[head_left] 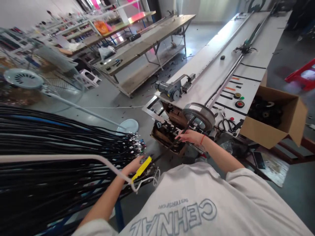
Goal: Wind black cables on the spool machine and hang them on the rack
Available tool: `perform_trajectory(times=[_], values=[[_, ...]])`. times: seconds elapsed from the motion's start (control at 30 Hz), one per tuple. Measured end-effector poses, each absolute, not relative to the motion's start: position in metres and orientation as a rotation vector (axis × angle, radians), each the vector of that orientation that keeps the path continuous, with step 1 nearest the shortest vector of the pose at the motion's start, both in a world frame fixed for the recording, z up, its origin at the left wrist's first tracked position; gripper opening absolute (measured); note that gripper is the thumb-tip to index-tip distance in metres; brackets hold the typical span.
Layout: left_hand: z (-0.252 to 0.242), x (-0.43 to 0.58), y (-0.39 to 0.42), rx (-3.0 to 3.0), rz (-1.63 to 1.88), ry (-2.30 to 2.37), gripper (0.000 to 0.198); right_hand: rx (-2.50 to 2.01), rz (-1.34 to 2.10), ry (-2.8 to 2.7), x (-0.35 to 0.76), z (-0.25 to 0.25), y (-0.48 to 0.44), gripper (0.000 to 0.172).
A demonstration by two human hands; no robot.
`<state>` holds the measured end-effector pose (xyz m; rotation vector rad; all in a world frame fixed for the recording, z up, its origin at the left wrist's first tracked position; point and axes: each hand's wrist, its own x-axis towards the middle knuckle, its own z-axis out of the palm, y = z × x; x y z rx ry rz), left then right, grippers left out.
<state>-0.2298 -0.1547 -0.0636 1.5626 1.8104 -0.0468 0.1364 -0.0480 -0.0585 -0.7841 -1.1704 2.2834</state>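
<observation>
My right hand is closed on a black cable in front of a round grey wheel at the near end of the long white table. The cable runs from the wheel through this hand and down to the left. My left hand is closed around its lower end, with the fingertips partly hidden by a yellow tag. That tag is on a white tube that crosses in front of my left wrist. Beside this hand lies a thick bundle of black cables with small white ends.
The white table carries a motor unit, scissors, tape rolls and black strips. An open cardboard box stands at the right. A fan with a round base and a long bench are at the left.
</observation>
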Motion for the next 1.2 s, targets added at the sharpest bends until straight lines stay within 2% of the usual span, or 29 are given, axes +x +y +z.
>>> perform_trajectory(times=[0.1, 0.2, 0.3, 0.37, 0.47, 0.6, 0.7, 0.8, 0.93, 1.0, 1.1, 1.2], values=[[-0.054, -0.182, -0.096, 1.392, 0.215, 1.505, 0.041, -0.837, 2.26, -1.488, 0.094, -0.067, -0.076, 0.024], [-0.035, -0.091, -0.041, 1.165, 0.297, 1.234, 0.037, -0.98, 2.121, -1.635, 0.045, -0.081, -0.104, 0.006], [-0.026, -0.024, -0.025, 1.149, 0.332, 1.24, 0.032, -1.034, 2.042, -1.683, 0.029, -0.09, -0.12, 0.023], [-0.03, -0.014, -0.04, 1.242, 0.363, 1.287, 0.032, -1.013, 2.066, -1.661, 0.047, -0.089, -0.118, 0.027], [-0.039, -0.039, -0.085, 1.435, 0.471, 1.285, 0.035, -0.984, 2.081, -1.498, 0.101, -0.076, -0.094, 0.016], [-0.035, -0.085, -0.145, 1.537, 0.516, 1.358, 0.039, -1.005, 1.884, -1.106, 0.162, -0.056, -0.044, 0.017], [-0.029, -0.101, -0.171, 1.564, 0.468, 1.388, 0.04, -1.026, 1.694, -0.666, 0.167, -0.047, -0.025, 0.009], [-0.034, -0.094, -0.181, 1.505, 0.489, 1.423, 0.039, -1.079, 1.74, -0.576, 0.15, -0.041, -0.036, 0.008], [-0.044, -0.065, -0.18, 1.414, 0.616, 1.471, 0.037, -1.114, 1.899, -0.595, 0.135, -0.031, -0.059, 0.015], [-0.045, -0.063, -0.183, 1.335, 0.543, 1.339, 0.049, -1.058, 1.916, -0.503, 0.136, -0.025, -0.059, 0.017], [-0.041, -0.093, -0.191, 1.107, 0.297, 1.097, 0.067, -0.966, 1.869, -0.358, 0.14, -0.018, -0.053, 0.038], [-0.041, -0.137, -0.188, 1.004, 0.154, 1.073, 0.071, -0.956, 2.004, -0.381, 0.134, -0.018, -0.064, 0.051]])
